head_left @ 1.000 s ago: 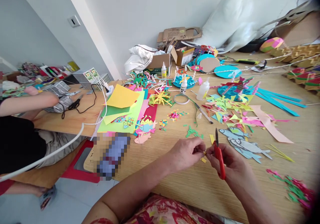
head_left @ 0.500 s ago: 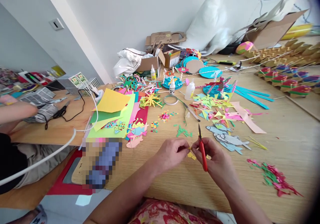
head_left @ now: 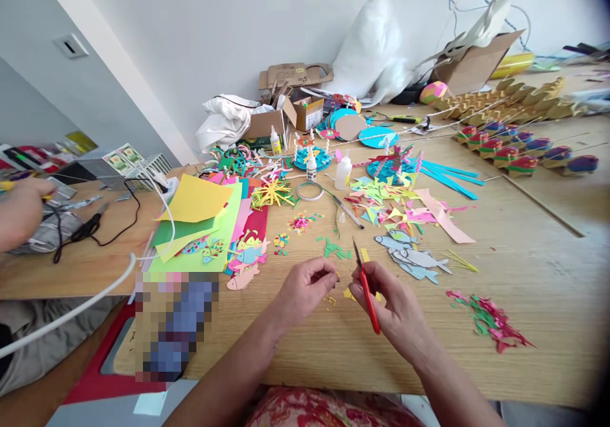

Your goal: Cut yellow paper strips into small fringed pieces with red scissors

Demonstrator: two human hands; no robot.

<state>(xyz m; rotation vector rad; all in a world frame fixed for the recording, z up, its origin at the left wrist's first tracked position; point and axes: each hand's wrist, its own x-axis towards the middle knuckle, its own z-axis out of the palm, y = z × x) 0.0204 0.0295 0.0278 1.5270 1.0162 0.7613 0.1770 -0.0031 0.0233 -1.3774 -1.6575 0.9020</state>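
Right hand (head_left: 398,303) has a solid grip on the red scissors (head_left: 368,300), tips pointing away over the table (head_left: 333,366). Left hand (head_left: 305,288) is kinda pinched, can't tell on what. Yellow paper bits (head_left: 349,294) lie near both, paper fish (head_left: 422,260) farther out, then a squeeze bottle (head_left: 342,174).

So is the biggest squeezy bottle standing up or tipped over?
Standing up: the bottle rests on its base on the table, and its nozzle points upward.

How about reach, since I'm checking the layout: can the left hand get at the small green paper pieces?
Probably yes: the green pieces lie just beyond the left hand, with bare tabletop between, and the scissors off to their right.
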